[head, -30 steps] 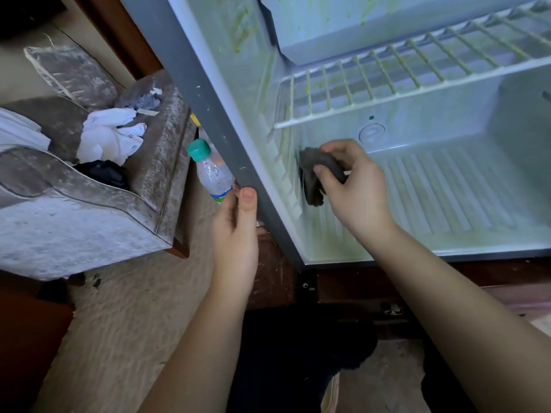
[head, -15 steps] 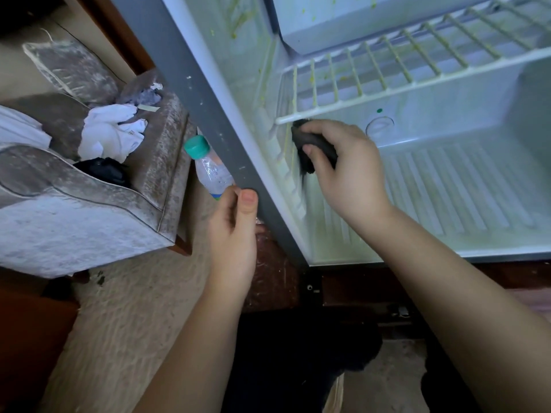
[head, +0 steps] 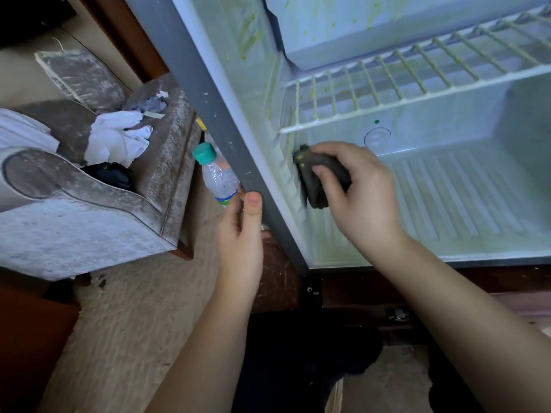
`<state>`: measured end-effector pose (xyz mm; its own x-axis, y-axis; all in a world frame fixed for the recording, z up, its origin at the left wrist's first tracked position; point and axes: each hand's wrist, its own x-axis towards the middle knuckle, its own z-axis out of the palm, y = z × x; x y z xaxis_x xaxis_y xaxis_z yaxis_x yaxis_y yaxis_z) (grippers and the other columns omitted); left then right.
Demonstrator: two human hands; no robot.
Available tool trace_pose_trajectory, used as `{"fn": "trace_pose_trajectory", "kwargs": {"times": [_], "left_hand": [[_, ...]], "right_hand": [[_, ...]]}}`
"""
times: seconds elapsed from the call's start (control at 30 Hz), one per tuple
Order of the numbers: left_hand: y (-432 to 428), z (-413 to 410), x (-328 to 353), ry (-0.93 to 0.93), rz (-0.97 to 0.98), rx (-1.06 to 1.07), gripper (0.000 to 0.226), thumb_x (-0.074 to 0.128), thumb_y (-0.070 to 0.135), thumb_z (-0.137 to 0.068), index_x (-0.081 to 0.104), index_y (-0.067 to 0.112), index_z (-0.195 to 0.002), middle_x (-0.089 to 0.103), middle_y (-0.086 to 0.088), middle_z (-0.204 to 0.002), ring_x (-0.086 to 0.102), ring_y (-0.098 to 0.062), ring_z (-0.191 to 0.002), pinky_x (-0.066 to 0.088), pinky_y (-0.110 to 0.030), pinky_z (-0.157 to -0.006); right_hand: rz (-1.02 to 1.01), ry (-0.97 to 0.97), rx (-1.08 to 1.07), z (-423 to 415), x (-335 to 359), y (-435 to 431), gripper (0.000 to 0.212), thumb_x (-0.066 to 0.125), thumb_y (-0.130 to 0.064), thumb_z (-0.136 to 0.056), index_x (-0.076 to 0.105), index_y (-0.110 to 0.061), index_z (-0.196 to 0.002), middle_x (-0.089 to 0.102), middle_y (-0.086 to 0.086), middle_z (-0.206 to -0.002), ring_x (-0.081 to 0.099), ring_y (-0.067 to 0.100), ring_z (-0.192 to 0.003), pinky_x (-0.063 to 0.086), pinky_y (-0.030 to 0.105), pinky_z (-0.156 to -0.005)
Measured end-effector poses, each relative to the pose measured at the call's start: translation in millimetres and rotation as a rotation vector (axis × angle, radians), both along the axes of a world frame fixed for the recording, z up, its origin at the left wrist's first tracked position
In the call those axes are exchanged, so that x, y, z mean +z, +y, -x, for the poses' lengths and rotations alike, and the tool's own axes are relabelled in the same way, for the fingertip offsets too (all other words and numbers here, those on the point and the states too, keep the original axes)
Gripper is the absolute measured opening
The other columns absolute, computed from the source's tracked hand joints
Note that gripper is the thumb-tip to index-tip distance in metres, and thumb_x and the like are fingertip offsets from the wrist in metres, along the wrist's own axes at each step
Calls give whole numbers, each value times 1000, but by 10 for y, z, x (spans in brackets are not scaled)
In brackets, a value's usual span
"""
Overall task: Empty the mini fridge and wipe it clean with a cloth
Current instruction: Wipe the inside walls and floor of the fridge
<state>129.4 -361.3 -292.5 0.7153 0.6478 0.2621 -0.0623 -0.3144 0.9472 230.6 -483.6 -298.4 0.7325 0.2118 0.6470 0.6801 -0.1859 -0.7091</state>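
The mini fridge (head: 465,186) stands open with nothing on its ribbed floor, and green-yellow smears mark its walls and white wire shelf (head: 396,93). My right hand (head: 357,192) grips a dark folded cloth (head: 322,177) and presses it against the ribbed left inner wall, just below the shelf. My left hand (head: 241,231) grips the grey left front edge (head: 205,108) of the fridge, thumb on the front face and fingers behind it.
A clear water bottle (head: 217,174) with a green cap stands on the floor just left of the fridge edge. A worn grey sofa (head: 83,210) with white and dark cloths on it sits at the left. Beige carpet (head: 125,323) lies below.
My right hand has slid the cloth down the left inner wall from just under the shelf, after moving it up there earlier. My left hand stays on the fridge edge.
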Motion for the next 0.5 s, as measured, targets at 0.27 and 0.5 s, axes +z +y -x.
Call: {"fn": "trace_pose_trajectory", "kwargs": {"times": [0.27,0.5], "left_hand": [[43,-9,-19,-21,-11,-5,48,48,64,-80,64,25,-104,71,9,-107,65,-22,-106,48,-58,-95],[49,-7,-15,-20,-32,-15,45,49,68,-81,64,28,-95,71,9,-97,65,-25,-101,47,-63,-90]], "right_hand": [[-22,153,-35,-332,-8,341,29,54,-14,-85,66,-12,-111,70,2,-104,62,27,-98,45,29,-82],[26,-1,81,-16,2,89,25,61,-6,-82,68,-14,-104,65,-10,-95,58,20,-90,40,20,-78]]}}
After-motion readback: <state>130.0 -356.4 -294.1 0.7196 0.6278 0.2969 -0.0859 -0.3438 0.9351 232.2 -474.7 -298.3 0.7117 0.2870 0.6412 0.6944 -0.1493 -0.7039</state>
